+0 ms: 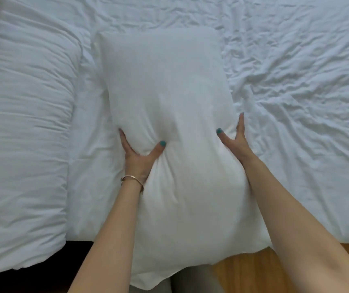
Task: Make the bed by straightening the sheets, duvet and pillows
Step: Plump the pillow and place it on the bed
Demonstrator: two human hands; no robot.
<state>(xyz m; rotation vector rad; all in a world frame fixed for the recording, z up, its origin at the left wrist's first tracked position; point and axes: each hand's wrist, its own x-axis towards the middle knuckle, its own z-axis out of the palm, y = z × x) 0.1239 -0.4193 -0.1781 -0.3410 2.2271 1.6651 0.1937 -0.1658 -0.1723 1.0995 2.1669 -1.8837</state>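
A plump white pillow [169,123] is held lengthwise over the near edge of the bed, its near end hanging past the mattress. My left hand [136,157] grips its left side, thumb pressed into the top and fingers tucked under. My right hand [233,140] grips the right side the same way, thumb on top and fingers along the edge. A second white pillow [23,134], finely creased, lies to the left. The white sheet [296,81] covers the bed and is heavily wrinkled on the right.
A dark bed frame edge [42,278] shows under the left pillow at the bottom. Wooden floor [249,275] lies at the bottom right beside the mattress. A thin bracelet [133,179] sits on my left wrist.
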